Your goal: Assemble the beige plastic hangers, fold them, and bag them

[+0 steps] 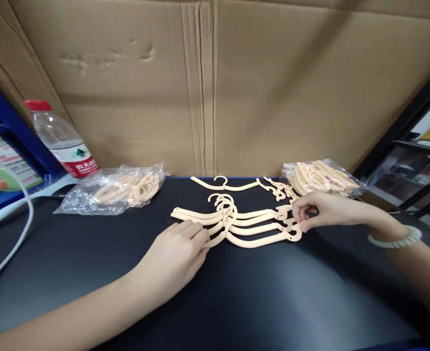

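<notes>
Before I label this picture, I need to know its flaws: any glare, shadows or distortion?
Head view: glints on the left plastic bag and right plastic bag, pale sheen on the black tabletop; head view: dark bands across the cardboard; head view: the bottle looks tilted, perhaps from wide-angle distortion.

Left hand (pixel 178 249) on beige hangers (pixel 251 244), right hand (pixel 322 209) at their right ends; bottle (pixel 74 153) at left.

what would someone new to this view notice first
Probably the overlapping pale hangers mid-table, with the left hand over their left arms and the right hand at their right ends. Next, the red-capped bottle at the back left, just behind a clear bag of pale pieces.
</notes>
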